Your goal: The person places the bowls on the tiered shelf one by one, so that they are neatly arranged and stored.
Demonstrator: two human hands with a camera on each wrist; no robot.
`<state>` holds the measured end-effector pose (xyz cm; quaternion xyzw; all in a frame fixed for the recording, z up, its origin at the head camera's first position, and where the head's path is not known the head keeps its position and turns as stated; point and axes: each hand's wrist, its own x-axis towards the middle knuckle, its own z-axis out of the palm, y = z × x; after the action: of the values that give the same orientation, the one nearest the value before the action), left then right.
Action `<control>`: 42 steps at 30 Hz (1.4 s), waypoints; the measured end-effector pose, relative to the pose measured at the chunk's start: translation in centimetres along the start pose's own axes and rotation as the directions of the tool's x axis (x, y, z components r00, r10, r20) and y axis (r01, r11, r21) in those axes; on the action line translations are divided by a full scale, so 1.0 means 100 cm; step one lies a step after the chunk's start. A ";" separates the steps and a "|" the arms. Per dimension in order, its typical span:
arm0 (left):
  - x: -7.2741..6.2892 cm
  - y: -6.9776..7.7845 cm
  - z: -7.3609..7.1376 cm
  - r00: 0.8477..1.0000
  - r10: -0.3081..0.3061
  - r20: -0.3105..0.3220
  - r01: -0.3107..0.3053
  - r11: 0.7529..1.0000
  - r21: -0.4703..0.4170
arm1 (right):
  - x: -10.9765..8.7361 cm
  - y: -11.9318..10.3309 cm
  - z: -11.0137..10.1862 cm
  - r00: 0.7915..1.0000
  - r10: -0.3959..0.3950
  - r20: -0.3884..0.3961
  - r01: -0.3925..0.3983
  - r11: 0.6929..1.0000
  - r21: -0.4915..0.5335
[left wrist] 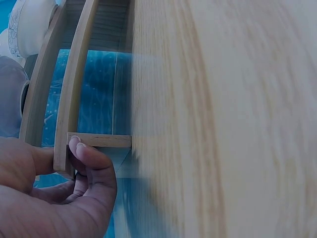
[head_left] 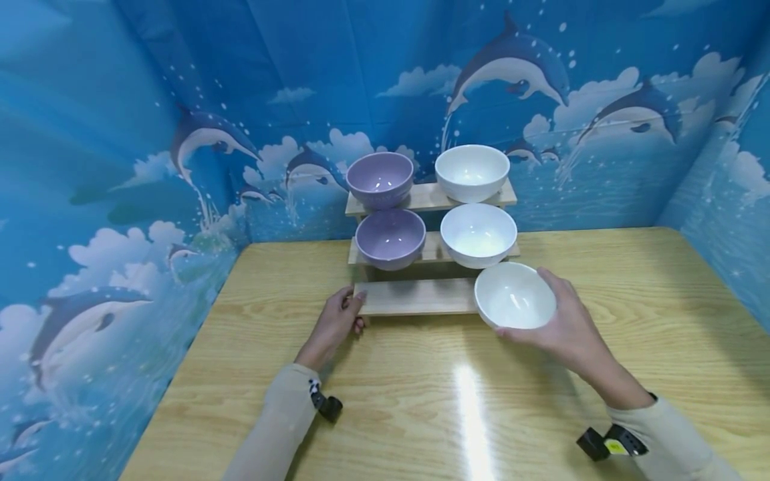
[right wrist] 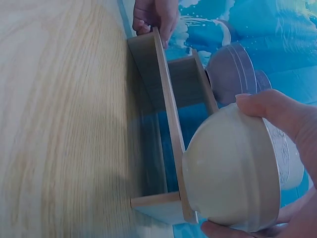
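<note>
A three-tier wooden rack (head_left: 421, 297) stands on the table. My left hand (head_left: 334, 323) pinches the left end of its lowest board (left wrist: 74, 89), thumb and curled fingers around the edge. My right hand (head_left: 562, 327) grips a white bowl (head_left: 515, 296) by its right side and front rim. In the right wrist view that bowl (right wrist: 233, 168) is at the right end of the lowest board, its base against the wood. On the tiers above sit two purple bowls (head_left: 390, 239) at the left and two white bowls (head_left: 478, 235) at the right.
The wood-grain table (head_left: 409, 394) runs in front of the rack and to both sides. A blue dolphin-print cloth (head_left: 373, 80) hangs behind and along the left and right sides. Each wrist wears a strap with a small black camera (head_left: 329, 407).
</note>
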<state>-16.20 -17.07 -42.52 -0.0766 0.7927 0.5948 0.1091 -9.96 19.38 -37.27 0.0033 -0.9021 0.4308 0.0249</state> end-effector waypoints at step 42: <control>0.002 -0.002 0.000 1.000 0.002 0.011 -0.002 1.000 0.005 | -0.001 -0.026 0.043 0.990 -0.138 0.006 0.136 0.984 0.118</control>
<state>-16.36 -17.13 -42.71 -0.0723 0.7936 0.5934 0.1132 -9.98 14.37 -37.99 0.0700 -0.8731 0.4801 0.0478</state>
